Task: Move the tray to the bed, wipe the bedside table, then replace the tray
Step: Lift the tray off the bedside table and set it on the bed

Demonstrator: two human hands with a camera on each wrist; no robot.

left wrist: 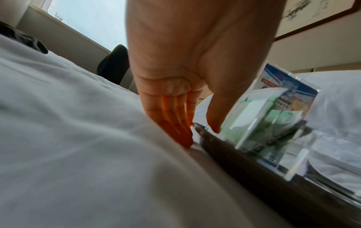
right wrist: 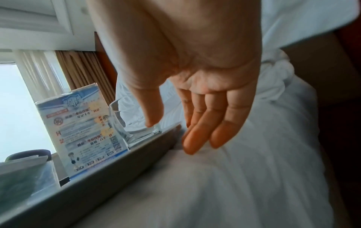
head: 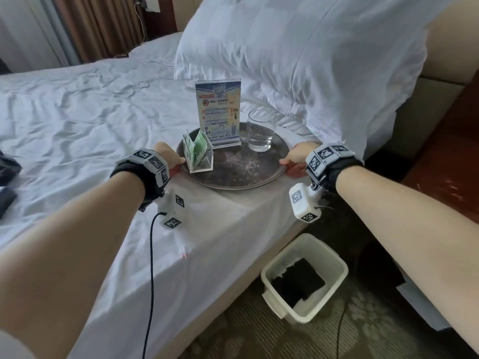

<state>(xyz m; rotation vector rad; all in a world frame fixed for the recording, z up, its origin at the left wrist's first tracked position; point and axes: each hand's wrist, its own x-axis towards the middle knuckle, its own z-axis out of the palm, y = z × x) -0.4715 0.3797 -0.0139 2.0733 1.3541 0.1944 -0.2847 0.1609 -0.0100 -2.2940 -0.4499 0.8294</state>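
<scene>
The round dark metal tray (head: 233,167) lies flat on the white bed sheet (head: 77,112), near the bed's corner and in front of the pillow. On it stand a printed card in a clear stand (head: 219,112), a glass (head: 260,130) and a clear holder with green packets (head: 198,154). My left hand (head: 178,164) pinches the tray's left rim (left wrist: 224,148), thumb on top, straight fingers (left wrist: 175,128) on the sheet beneath the edge. My right hand (head: 290,164) is at the right rim (right wrist: 97,182): its fingers (right wrist: 197,135) lie straight on the sheet and its thumb is lifted off the tray.
A big white pillow (head: 298,60) leans just behind the tray. The brown bedside table (head: 445,164) shows at the right edge. A white bin (head: 303,278) with a dark liner stands on the carpet beside the bed. Dark items (head: 7,177) lie on the bed's left edge.
</scene>
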